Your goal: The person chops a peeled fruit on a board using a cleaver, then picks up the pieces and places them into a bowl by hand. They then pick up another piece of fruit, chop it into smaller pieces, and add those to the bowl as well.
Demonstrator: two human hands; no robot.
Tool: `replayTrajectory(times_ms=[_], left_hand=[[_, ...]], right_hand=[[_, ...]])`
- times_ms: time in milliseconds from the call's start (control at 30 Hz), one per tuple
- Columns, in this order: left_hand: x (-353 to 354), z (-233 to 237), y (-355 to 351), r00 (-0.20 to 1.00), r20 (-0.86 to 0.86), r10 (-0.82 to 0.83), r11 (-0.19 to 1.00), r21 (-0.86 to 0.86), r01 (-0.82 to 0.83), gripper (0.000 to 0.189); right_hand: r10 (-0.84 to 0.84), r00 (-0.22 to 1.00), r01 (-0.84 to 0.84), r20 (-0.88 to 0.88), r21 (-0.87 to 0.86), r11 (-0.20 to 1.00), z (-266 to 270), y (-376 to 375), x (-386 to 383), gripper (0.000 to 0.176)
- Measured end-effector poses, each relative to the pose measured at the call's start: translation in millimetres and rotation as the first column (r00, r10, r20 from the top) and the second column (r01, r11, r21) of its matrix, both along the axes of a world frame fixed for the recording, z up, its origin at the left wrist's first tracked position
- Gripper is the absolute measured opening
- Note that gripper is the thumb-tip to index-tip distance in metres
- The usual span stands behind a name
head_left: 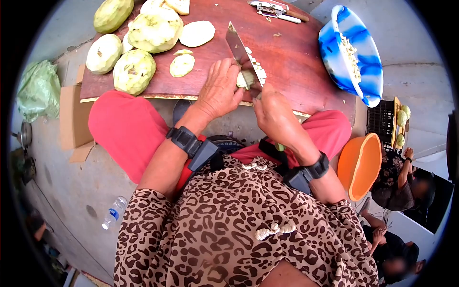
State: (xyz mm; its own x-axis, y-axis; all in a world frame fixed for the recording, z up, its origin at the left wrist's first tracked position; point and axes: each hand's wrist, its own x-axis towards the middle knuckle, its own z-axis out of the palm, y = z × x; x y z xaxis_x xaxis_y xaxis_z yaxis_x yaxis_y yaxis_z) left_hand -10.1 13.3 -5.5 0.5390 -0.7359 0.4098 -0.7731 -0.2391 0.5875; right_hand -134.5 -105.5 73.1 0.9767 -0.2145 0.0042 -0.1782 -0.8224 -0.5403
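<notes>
My right hand point(277, 111) grips the handle of a broad kitchen knife point(240, 50) near the front edge of the red-brown table point(296, 62). Its blade stands on edge, pointing away from me. Bent fingers of my left hand point(221, 87) press a pale green vegetable piece point(242, 80) against the table, just left of the blade. Small diced bits point(257, 66) cling to or lie along the blade's right side. Left of my hands lie a cut slice point(197, 33), a smaller slice point(182, 65) and several peeled pale green vegetables point(155, 29).
A blue-and-white basin point(327, 52) with diced pieces sits at the table's right. Peelers point(277, 10) lie at the far edge. An orange tub point(358, 167) and a black crate point(380, 117) are on the right, where two other people sit. A cardboard box point(74, 117) stands left.
</notes>
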Motion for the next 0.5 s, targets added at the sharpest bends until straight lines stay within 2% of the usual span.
replayTrajectory(times_ms=[133,233,333,433,500], left_hand=[[2,-1,-1,1.000,0.031,-0.005,1.000,-0.022,0.006,0.048],[1,-2,0,0.999,0.052,0.001,1.000,-0.031,0.000,0.047],[0,-1,0,0.999,0.037,0.011,1.000,0.016,-0.012,0.047],[1,-1,0,1.000,0.025,0.011,0.999,0.034,-0.012,0.047],[1,-2,0,0.999,0.025,0.027,1.000,0.009,-0.028,0.046]], right_hand=[[-0.047,0.998,0.047,0.031,-0.006,0.999,-17,2,3,0.017],[-0.043,0.996,0.039,0.074,0.052,0.998,-23,-5,3,0.017],[0.025,1.000,-0.025,0.015,0.048,0.999,-13,-13,9,0.016],[0.002,0.998,-0.004,-0.055,-0.039,0.999,4,-2,11,0.015],[-0.009,0.999,0.007,-0.041,-0.041,0.999,-4,-2,9,0.015]])
